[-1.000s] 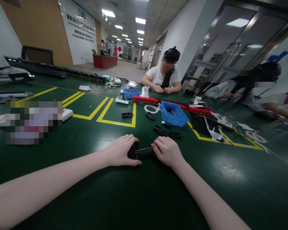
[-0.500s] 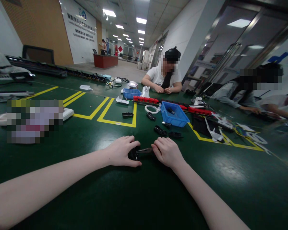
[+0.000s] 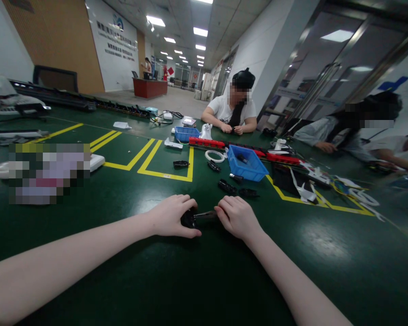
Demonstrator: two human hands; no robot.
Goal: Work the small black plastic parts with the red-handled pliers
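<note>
My left hand point(image 3: 172, 216) is wrapped round a small black plastic part point(image 3: 189, 218) that rests on the green table point(image 3: 190, 280). My right hand point(image 3: 237, 216) is closed on a thin dark tool point(image 3: 206, 214) whose tip meets the black part between the two hands. Most of the part is hidden under my left fingers. Both forearms lie low over the table.
Just beyond my hands lie loose black parts point(image 3: 227, 185). A blue bin point(image 3: 246, 162), a white ring point(image 3: 215, 155), a red strip point(image 3: 206, 142) and a second blue bin point(image 3: 185, 133) sit farther back. A person point(image 3: 231, 111) works opposite; others sit at the right. Yellow lines point(image 3: 149, 156) mark the table.
Both hands stay in place on the black part and the tool. The view has shifted very slightly; the people at the right have moved a little.
</note>
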